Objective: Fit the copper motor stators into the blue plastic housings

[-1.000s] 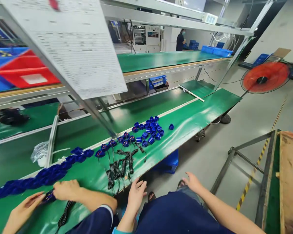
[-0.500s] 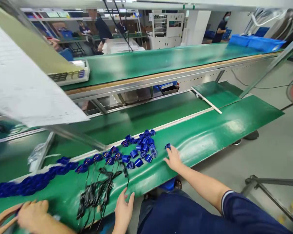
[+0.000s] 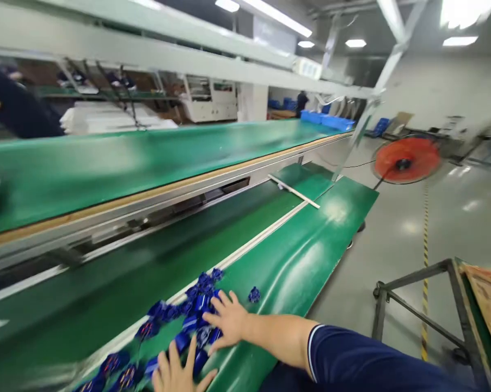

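A pile of small blue plastic parts (image 3: 196, 307) lies on the near green bench top (image 3: 311, 256), and a lone blue part (image 3: 253, 294) sits just right of it. My right hand (image 3: 228, 322) rests flat on the pile's right side with fingers spread, open. At the bottom edge my left hand (image 3: 175, 371) reaches up to the pile's near side, fingers apart, touching the closest blue parts. More blue parts (image 3: 118, 370) trail off to the lower left, blurred.
A sunken green conveyor belt (image 3: 180, 261) runs behind the bench, with a higher green bench (image 3: 147, 152) beyond. A red floor fan (image 3: 406, 159) stands at the right, a metal-framed cart (image 3: 417, 310) at the lower right. Another person's dark sleeve (image 3: 17, 114) shows at the far left.
The view swung up and right. My right hand moved left from the lone blue part onto the pile. My left hand came forward onto the bench. The black cables and co-worker's hands left view.
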Available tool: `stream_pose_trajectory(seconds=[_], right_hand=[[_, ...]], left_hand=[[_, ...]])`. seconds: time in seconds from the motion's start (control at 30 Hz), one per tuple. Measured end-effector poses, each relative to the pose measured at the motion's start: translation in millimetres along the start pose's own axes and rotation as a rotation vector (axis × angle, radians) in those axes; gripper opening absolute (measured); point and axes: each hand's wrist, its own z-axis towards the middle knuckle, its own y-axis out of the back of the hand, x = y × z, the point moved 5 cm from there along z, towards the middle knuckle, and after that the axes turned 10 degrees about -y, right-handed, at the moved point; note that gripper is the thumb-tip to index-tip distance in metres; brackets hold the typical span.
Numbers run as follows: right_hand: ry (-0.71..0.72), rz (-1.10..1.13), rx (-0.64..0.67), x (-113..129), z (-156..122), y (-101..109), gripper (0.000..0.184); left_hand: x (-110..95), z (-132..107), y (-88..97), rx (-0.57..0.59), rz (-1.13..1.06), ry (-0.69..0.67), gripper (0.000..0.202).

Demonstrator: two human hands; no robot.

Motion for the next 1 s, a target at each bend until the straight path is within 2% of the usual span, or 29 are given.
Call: stream_pose_trajectory(seconds=[0.07,0.13,0.23,0.33,0.5,0.67,0.73,0.8,0.87,0.93,1.0], right_hand=[[-0.007,0.015,0.021,-13,-8,2,0.099],[-0.025,0.025,0.037,-31,-13,-1,0.103],[-0.023,0.007,0.045,-60,-15,-11,0.102],[0.027,-0.032,0.016,-88,-23,-15,0.097],[0.052,-0.129,-0.067,-146,-39,-1,0.090],[0.073,-0.217,-0.171,-211,-48,17,0.077],[0.079,-0.221,-0.223,-230,-51,26,0.073],[0.070,-0.200,-0.288,-240,-50,37,0.070],[0.046,-0.161,-0.358,-237,-42,47,0.065],[0.042,-0.118,-0.394,-216,-25,54,0.060],[0.090,-0.079,-0.369,-174,2,56,0.053]], left_hand=[[-17,4,8.0,0.055,0.012,-0.031,0.087],[-34,9,8.4,0.126,-0.059,-0.073,0.094],[-51,17,2.8,0.165,-0.167,-0.049,0.103],[-72,25,-0.4,0.173,-0.219,0.001,0.102],[-123,57,2.9,0.145,-0.285,-0.019,0.092],[-177,101,3.3,0.109,-0.432,-0.051,0.098],[-189,110,7.5,0.089,-0.519,-0.091,0.101],[-183,108,16.6,0.038,-0.586,-0.116,0.096],[-153,92,27.9,-0.023,-0.604,-0.078,0.078],[-99,64,36.7,-0.046,-0.546,0.088,0.056],[-26,29,42.4,-0.027,-0.418,0.385,0.044]])
